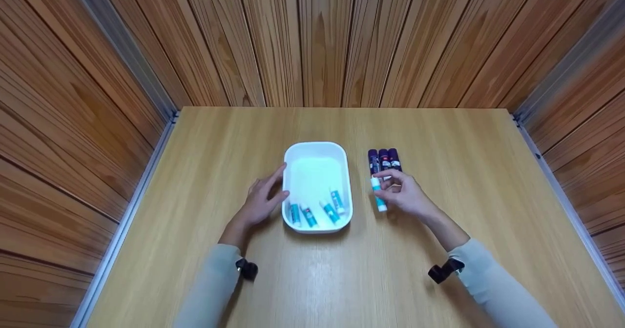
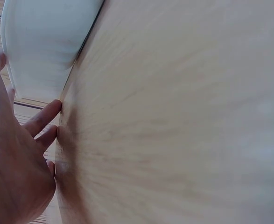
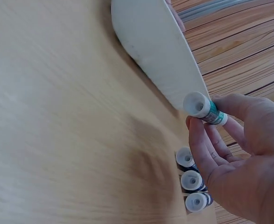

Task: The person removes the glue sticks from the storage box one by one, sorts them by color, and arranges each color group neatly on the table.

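My right hand point(image 1: 405, 194) pinches a teal-and-white glue stick point(image 1: 378, 194) between thumb and fingers, in the air to the right of the white tray point(image 1: 315, 145). In the right wrist view the hollow white base of this glue stick point(image 3: 196, 105) faces the camera. Several more teal glue sticks point(image 1: 308, 216) lie in the near end of the tray. My left hand point(image 1: 261, 201) rests at the tray's left side, thumb and index fingertip at the rim. Its other fingers point(image 2: 43, 119) extend down to the table beside the tray wall.
Three dark purple glue sticks point(image 1: 384, 157) lie side by side just beyond my right hand, partly hidden by it. Wood-patterned walls point(image 1: 322, 40) enclose the table point(image 1: 312, 279) at the back and sides.
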`<state>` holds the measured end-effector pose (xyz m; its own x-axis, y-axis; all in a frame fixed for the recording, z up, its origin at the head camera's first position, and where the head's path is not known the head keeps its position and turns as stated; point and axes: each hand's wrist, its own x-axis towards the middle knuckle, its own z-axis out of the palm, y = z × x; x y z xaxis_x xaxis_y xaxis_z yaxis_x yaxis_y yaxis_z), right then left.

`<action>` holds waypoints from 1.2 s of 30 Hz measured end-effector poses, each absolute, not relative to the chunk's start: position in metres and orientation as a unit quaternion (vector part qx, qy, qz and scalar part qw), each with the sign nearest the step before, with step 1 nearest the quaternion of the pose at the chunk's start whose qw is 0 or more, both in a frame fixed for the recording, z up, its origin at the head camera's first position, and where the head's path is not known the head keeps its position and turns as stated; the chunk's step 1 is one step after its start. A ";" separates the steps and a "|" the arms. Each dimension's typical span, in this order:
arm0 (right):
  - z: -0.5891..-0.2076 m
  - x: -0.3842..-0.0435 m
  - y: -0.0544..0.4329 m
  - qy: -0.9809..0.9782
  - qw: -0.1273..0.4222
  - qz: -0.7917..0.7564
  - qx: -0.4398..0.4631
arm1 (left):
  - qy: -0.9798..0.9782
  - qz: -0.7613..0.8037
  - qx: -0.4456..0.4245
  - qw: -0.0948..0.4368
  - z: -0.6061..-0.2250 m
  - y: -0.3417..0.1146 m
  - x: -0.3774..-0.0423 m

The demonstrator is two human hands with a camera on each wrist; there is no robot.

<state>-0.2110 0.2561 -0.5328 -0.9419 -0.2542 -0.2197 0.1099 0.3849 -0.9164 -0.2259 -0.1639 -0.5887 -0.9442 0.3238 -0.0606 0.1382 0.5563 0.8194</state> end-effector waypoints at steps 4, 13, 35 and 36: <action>-0.538 -0.208 0.259 0.820 0.162 -0.548 -0.030 | 0.875 0.454 0.131 0.103 -0.589 -0.163 -0.226; -0.552 -0.202 0.256 0.808 0.178 -0.561 -0.012 | 0.874 0.457 0.131 0.103 -0.589 -0.165 -0.225; -0.563 -0.204 0.253 0.832 0.175 -0.526 0.014 | 0.875 0.455 0.130 0.102 -0.589 -0.163 -0.226; -0.563 -0.204 0.254 0.832 0.175 -0.526 0.013 | 0.874 0.456 0.131 0.102 -0.589 -0.163 -0.226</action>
<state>-0.2038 0.2535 -0.5632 -0.9385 -0.1631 -0.3044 0.2051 0.4458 -0.8713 -0.2258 -0.1633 -0.5890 -0.9448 0.3223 -0.0585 0.1364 0.5494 0.8243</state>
